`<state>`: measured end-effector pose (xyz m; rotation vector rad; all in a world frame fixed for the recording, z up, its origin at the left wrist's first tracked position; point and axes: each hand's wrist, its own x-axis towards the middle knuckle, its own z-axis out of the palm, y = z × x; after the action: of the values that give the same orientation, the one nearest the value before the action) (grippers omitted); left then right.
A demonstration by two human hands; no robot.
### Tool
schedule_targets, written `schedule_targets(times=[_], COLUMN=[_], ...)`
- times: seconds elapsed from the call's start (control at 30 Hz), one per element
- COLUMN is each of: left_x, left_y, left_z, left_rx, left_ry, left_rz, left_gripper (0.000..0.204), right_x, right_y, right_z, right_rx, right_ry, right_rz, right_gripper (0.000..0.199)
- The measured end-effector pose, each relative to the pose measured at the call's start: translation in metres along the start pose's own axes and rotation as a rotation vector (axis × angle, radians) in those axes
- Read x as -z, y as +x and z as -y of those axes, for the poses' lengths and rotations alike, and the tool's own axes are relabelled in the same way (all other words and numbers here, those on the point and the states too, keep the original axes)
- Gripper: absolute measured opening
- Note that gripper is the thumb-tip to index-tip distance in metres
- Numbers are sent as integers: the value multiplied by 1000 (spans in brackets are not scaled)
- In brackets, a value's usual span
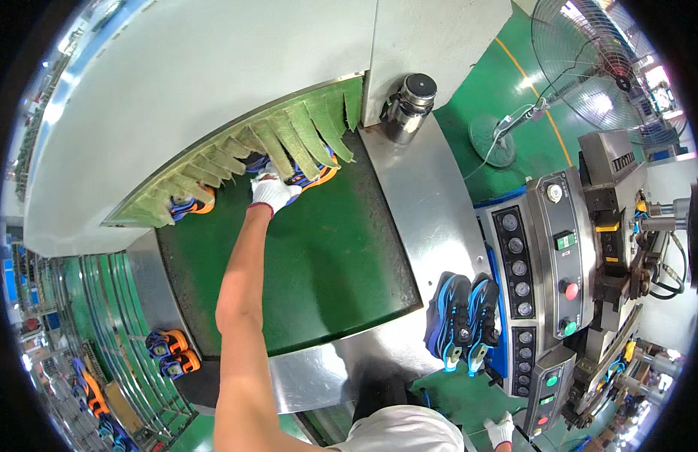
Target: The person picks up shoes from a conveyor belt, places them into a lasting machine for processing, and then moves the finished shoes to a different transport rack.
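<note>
My left hand (pixel 272 193), in a white knit glove, reaches across a green conveyor belt (pixel 334 264). Its fingers close on a blue and orange sports shoe (pixel 311 179) lying under the frayed green curtain strips (pixel 289 135). Strips and glove hide part of that shoe and of the others beside it. Another blue and orange shoe (pixel 192 206) pokes out from the curtain farther left. Low at the right, by the control machine, hangs my right hand (pixel 500 432), also gloved in white; its fingers are too small and partly turned away to read.
A pair of black and blue shoes (pixel 467 320) stands on the steel rim at right, beside a machine with gauges and buttons (pixel 545 279). A steel flask (pixel 409 108) sits at the far corner, with a fan (pixel 598 68) beyond. Orange and blue shoes (pixel 173 353) lie at left near a metal rack (pixel 115 301).
</note>
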<state>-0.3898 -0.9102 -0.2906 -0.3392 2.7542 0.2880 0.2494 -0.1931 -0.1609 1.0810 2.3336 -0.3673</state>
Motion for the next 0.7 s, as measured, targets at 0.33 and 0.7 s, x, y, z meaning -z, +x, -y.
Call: schedule_targets(times=[0.33,0.7], left_x=[-40,37], left_y=[-133,-409], left_z=[-25,-261], left_rx=[-183,-1130], left_ry=[-480,-140], left_rz=[-197,253], left_gripper=[74,44], right_x=[41,89], right_y=[-6,-3], right_z=[196,340], right_rx=[398,1309], right_ry=[161,164], right_rz=[-79,140], right_gripper=[79,42])
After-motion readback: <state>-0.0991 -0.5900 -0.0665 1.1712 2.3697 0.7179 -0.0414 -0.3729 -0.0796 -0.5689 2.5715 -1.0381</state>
